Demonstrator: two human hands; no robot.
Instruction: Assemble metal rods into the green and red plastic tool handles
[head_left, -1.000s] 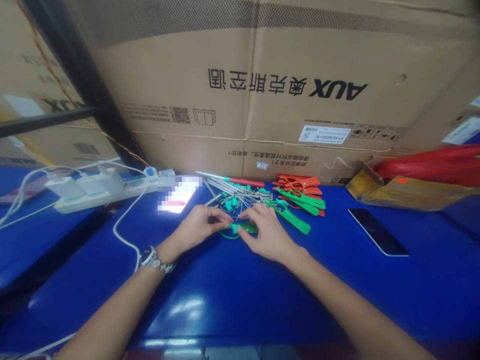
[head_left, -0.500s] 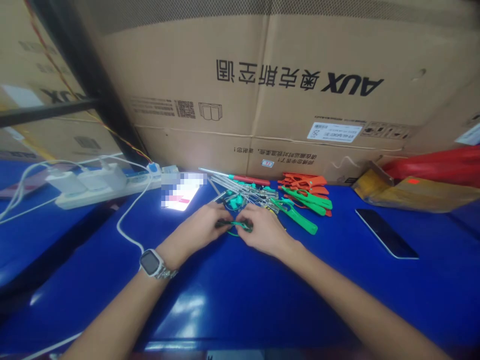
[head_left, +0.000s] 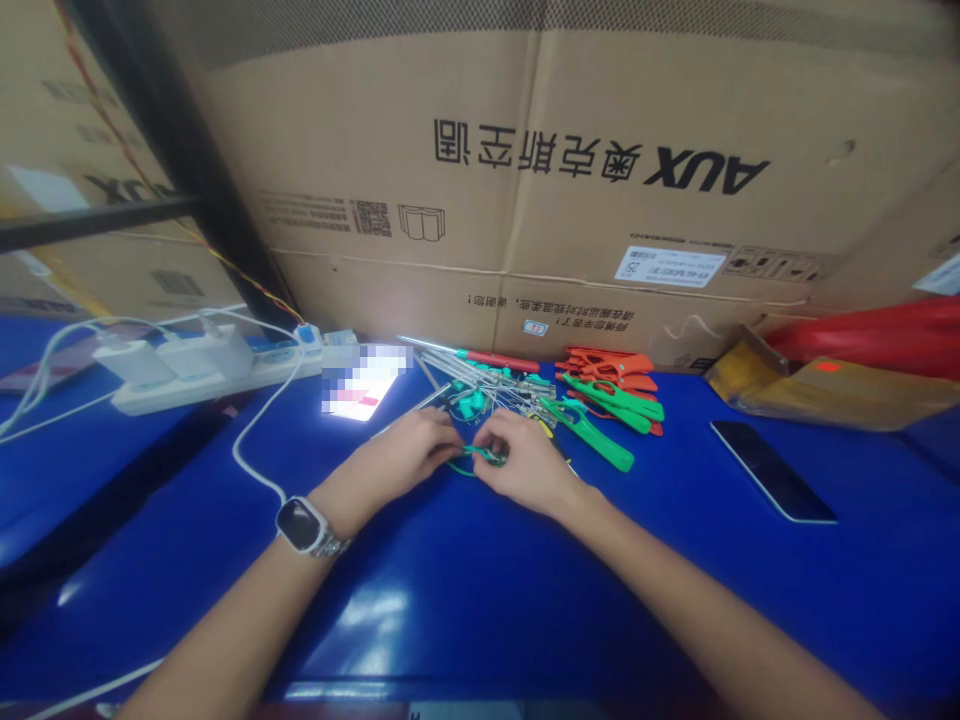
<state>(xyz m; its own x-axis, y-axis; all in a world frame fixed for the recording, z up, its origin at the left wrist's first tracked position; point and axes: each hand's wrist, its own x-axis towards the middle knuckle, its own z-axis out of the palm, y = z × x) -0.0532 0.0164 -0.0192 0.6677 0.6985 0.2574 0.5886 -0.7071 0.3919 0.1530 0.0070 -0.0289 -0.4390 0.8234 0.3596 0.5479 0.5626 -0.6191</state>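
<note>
A small green plastic piece (head_left: 486, 453) spans the gap between my hands, a little above the blue tabletop; its exact kind is too small to make out. My right hand (head_left: 529, 465) pinches it with bent fingers. My left hand (head_left: 416, 445), below a wrist with a watch (head_left: 302, 527), has its fingertips closed on the left end of the same piece. A thin green loop shows under the fingers. Just beyond lies a pile of metal rods (head_left: 450, 368) with teal plastic parts (head_left: 472, 402). To the right are green plastic handles (head_left: 600, 440) and orange plastic handles (head_left: 611, 365).
On the blue table (head_left: 450, 600), a lit phone (head_left: 367, 390) lies left of the pile and a dark phone (head_left: 772, 470) lies right. A white power strip (head_left: 217, 385) with cables stands at left. A large carton (head_left: 375, 120) rises behind; a yellowish package (head_left: 840, 390) sits at right.
My left fingers have shifted slightly and turned around the green piece, and the dark bit between them is now hidden. My right hand has hardly moved.
</note>
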